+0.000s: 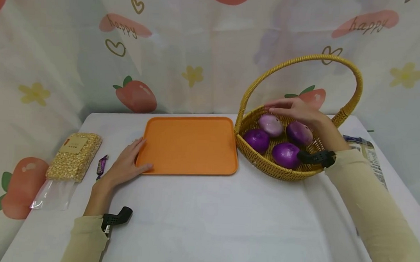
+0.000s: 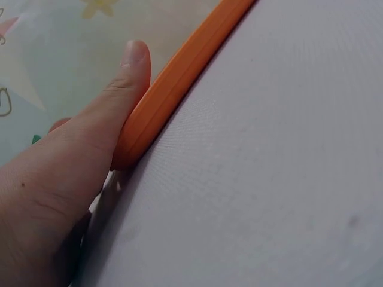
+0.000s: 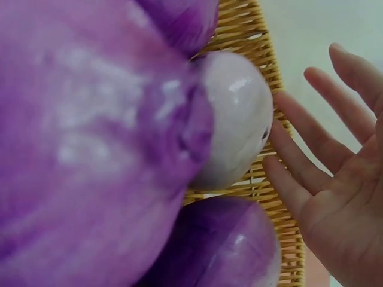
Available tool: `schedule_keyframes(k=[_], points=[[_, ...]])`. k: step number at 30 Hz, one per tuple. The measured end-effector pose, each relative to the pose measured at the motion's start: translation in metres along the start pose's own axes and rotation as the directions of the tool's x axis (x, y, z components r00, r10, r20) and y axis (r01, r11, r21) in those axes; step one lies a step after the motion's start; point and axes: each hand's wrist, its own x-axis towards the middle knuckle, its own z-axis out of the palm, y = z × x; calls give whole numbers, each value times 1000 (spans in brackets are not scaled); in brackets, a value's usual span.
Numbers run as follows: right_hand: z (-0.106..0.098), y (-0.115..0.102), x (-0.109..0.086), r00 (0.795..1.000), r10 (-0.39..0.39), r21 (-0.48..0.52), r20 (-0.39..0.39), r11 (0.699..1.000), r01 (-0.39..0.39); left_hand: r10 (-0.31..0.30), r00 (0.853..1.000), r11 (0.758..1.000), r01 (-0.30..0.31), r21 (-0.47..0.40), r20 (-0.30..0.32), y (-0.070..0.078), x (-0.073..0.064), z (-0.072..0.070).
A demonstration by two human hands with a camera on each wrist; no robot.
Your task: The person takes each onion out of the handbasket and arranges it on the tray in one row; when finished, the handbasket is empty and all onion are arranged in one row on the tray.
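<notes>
My left hand (image 1: pixel 126 164) rests against the left end of an orange tray (image 1: pixel 189 145), fingers along the rim and thumb at the near corner. In the left wrist view the thumb (image 2: pixel 134 66) touches the tray's rim (image 2: pixel 179 75). Over the back of a yellow wicker basket (image 1: pixel 282 171) hovers my right hand (image 1: pixel 297 110), its fingers extended. Several purple onions lie in the basket, among them a paler onion (image 1: pixel 271 125) closest to that hand. The right wrist view shows the fingers spread beside the pale onion (image 3: pixel 236 119), holding nothing.
A bag of yellow kernels (image 1: pixel 76 154) and a small purple-wrapped candy (image 1: pixel 102 166) lie left of the tray. A printed packet (image 1: pixel 369 153) is partly hidden behind the right arm. The basket's tall handle (image 1: pixel 304 59) arches above the onions. A patterned curtain (image 1: pixel 212 68) hangs behind the table.
</notes>
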Motion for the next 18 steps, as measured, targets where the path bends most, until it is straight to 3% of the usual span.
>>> schedule_keyframes(k=[8,18], points=[[0,5,4,1000,2,-18,21,1000,-1,11,1000,1000,-10,10,-4,-1,0,-1],[-5,4,7,997,-3,-128,79,992,13,3,1000,1000,-4,18,2,1,-1,-1]])
